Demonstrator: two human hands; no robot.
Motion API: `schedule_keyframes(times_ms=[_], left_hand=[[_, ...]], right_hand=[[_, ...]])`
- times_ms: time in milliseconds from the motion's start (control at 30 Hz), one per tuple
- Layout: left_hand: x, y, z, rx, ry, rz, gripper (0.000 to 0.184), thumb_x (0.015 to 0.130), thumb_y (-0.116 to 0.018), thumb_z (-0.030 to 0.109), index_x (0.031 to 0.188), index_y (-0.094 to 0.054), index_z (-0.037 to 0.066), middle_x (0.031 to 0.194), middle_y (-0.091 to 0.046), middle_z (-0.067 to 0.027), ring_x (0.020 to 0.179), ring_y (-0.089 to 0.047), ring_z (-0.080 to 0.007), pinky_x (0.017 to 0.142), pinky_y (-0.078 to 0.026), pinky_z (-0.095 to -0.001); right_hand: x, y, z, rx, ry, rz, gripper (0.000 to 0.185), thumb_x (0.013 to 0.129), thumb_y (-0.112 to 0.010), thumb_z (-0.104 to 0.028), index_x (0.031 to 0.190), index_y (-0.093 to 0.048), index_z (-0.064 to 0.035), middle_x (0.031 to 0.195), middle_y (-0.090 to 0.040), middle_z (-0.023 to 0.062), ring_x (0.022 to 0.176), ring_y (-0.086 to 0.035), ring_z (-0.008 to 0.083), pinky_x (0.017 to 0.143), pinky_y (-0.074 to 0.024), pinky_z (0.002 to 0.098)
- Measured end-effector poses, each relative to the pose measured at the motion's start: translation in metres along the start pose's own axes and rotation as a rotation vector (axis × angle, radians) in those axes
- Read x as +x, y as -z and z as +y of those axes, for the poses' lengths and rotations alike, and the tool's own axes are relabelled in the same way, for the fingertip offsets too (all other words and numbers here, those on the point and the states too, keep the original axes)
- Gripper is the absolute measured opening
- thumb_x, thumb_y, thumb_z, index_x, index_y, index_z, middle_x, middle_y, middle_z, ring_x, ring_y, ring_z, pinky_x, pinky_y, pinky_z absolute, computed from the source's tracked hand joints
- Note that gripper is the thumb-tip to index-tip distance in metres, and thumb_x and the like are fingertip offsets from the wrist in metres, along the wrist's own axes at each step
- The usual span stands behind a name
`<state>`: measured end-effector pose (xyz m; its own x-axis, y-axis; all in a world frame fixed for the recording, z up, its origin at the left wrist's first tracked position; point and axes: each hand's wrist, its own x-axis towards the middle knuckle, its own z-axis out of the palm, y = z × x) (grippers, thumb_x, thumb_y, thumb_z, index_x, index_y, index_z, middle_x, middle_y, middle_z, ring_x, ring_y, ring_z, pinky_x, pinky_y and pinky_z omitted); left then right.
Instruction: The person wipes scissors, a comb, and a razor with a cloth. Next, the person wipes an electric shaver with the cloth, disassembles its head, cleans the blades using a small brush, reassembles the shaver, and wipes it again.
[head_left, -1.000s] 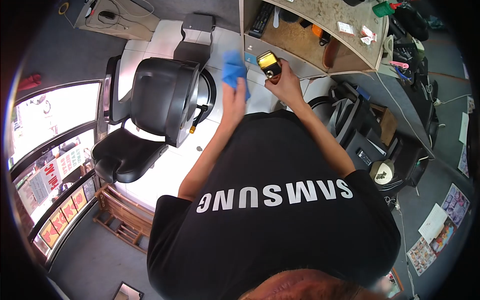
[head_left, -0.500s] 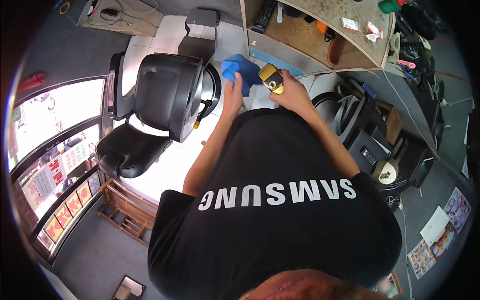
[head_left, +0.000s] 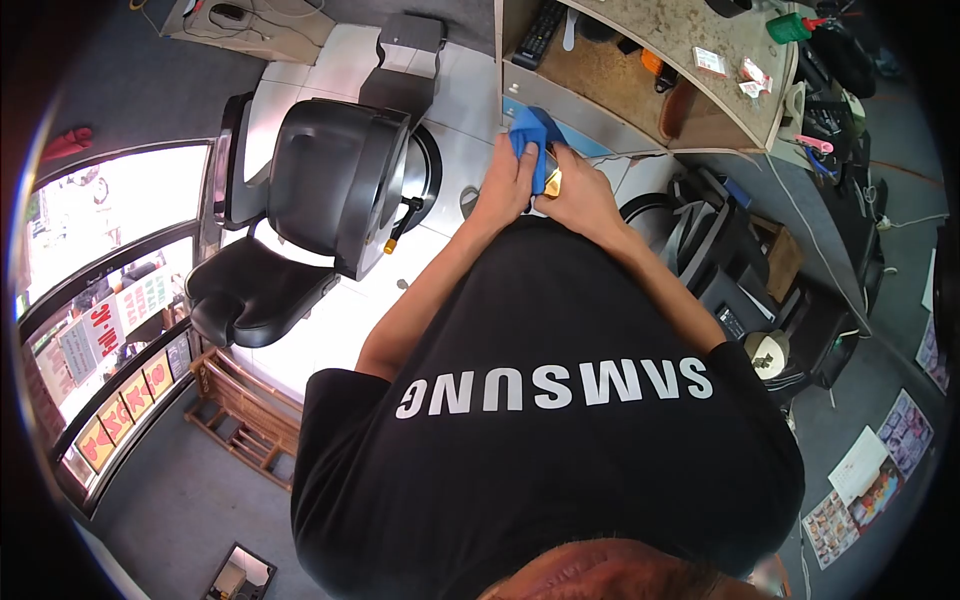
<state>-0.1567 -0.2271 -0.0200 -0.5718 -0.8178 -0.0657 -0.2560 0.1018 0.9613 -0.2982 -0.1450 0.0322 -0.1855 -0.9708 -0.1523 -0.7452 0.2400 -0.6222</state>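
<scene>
My left hand is closed on a blue cloth, which is bunched up in front of me and wraps over part of a gold hair clipper. My right hand grips the clipper from the other side, fingers curled round its body. Both hands meet in front of my black shirt. Cloth and fingers hide most of the clipper, so only a small shiny gold part shows.
A black barber chair stands on the white tiled floor to the left. Ahead on the right is a wooden cabinet with a remote control on its shelf. A cable runs along its lower edge. A bamboo bench sits at lower left.
My left hand has moved right with the blue cloth and brought it against the clipper. The cloth now covers much of the clipper, which was in plain view before.
</scene>
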Motion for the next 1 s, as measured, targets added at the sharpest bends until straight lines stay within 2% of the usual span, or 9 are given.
schedule_keyframes(times_ms=[167, 267, 300, 433, 533, 567, 633, 800, 1000], left_hand=[[0.004, 0.010, 0.007, -0.077, 0.039, 0.106, 0.036, 0.113, -0.044, 0.030, 0.127, -0.055, -0.002, 0.106, -0.068, -0.0233, 0.091, -0.067, -0.0355, 0.085, -0.051, -0.0440], [0.011, 0.032, 0.026, -0.065, 0.238, -0.021, 0.042, 0.114, -0.043, 0.035, 0.125, -0.057, -0.003, 0.108, -0.067, -0.0244, 0.093, -0.068, -0.0305, 0.084, -0.052, -0.0422], [0.015, 0.038, 0.025, -0.026, 0.276, -0.031, 0.047, 0.113, -0.044, 0.041, 0.123, -0.062, -0.002, 0.107, -0.071, -0.0181, 0.091, -0.068, -0.0254, 0.085, -0.053, -0.0384], [0.019, 0.065, 0.046, -0.429, 0.602, -0.081, 0.054, 0.111, -0.047, 0.049, 0.127, -0.064, 0.000, 0.111, -0.073, -0.0085, 0.096, -0.071, -0.0199, 0.091, -0.056, -0.0336], [0.018, 0.082, 0.017, -0.808, 0.706, -0.015, 0.058, 0.109, -0.049, 0.055, 0.113, -0.068, 0.001, 0.106, -0.073, -0.0115, 0.097, -0.070, -0.0179, 0.086, -0.056, -0.0346], [0.013, 0.084, 0.010, -0.899, 0.684, 0.015, 0.060, 0.109, -0.047, 0.057, 0.121, -0.066, 0.002, 0.119, -0.072, -0.0136, 0.112, -0.068, -0.0194, 0.094, -0.055, -0.0348], [0.000, 0.091, 0.015, -0.887, 0.582, 0.036, 0.062, 0.109, -0.046, 0.059, 0.128, -0.063, 0.002, 0.122, -0.070, -0.0118, 0.113, -0.067, -0.0178, 0.096, -0.053, -0.0342], [-0.024, 0.103, 0.012, -0.370, 0.363, -0.198, 0.068, 0.109, -0.046, 0.059, 0.145, -0.053, 0.002, 0.132, -0.063, -0.0097, 0.124, -0.055, -0.0176, 0.106, -0.043, -0.0317], [-0.019, 0.138, -0.006, -0.795, 0.755, -0.348, 0.061, 0.109, -0.052, 0.052, 0.148, -0.052, 0.005, 0.136, -0.064, -0.0107, 0.127, -0.060, -0.0193, 0.111, -0.047, -0.0371]], right_hand=[[-0.004, -0.003, -0.003, 0.075, 0.065, 0.031, 0.077, 0.074, -0.079, -0.023, 0.141, -0.049, 0.0035, 0.124, -0.067, 0.0276, 0.109, -0.067, 0.0457, 0.091, -0.0560, 0.0497], [-0.005, -0.003, -0.003, 0.099, 0.100, 0.041, 0.078, 0.075, -0.080, -0.022, 0.142, -0.049, 0.0019, 0.124, -0.068, 0.0258, 0.109, -0.068, 0.0437, 0.091, -0.0567, 0.0468], [-0.006, -0.004, -0.005, 0.111, 0.104, 0.050, 0.078, 0.075, -0.081, -0.021, 0.142, -0.049, 0.0014, 0.124, -0.068, 0.0250, 0.110, -0.069, 0.0424, 0.092, -0.0568, 0.0452], [-0.009, -0.005, -0.014, 0.390, 0.085, 0.010, 0.079, 0.075, -0.084, -0.016, 0.144, -0.047, 0.0011, 0.123, -0.069, 0.0233, 0.113, -0.071, 0.0363, 0.095, -0.0560, 0.0387], [-0.010, -0.010, -0.026, 0.555, 0.040, 0.045, 0.080, 0.075, -0.085, -0.014, 0.144, -0.047, 0.0012, 0.120, -0.070, 0.0220, 0.112, -0.073, 0.0325, 0.095, -0.0553, 0.0359], [-0.009, -0.011, -0.030, 0.501, 0.057, 0.054, 0.078, 0.075, -0.083, -0.013, 0.143, -0.048, -0.0001, 0.118, -0.071, 0.0201, 0.103, -0.075, 0.0302, 0.090, -0.0569, 0.0360], [-0.004, -0.011, -0.039, 0.392, 0.092, 0.074, 0.074, 0.075, -0.081, -0.010, 0.141, -0.049, -0.0027, 0.115, -0.073, 0.0162, 0.086, -0.079, 0.0255, 0.080, -0.0602, 0.0361], [0.001, -0.025, -0.060, 0.253, -0.013, -0.068, 0.076, 0.074, -0.083, -0.014, 0.141, -0.049, 0.0000, 0.115, -0.072, 0.0204, 0.101, -0.075, 0.0309, 0.087, -0.0579, 0.0371], [-0.017, -0.059, -0.063, 0.303, 0.068, -0.030, 0.077, 0.075, -0.082, -0.016, 0.143, -0.048, -0.0020, 0.116, -0.071, 0.0198, 0.101, -0.074, 0.0343, 0.087, -0.0582, 0.0400]])
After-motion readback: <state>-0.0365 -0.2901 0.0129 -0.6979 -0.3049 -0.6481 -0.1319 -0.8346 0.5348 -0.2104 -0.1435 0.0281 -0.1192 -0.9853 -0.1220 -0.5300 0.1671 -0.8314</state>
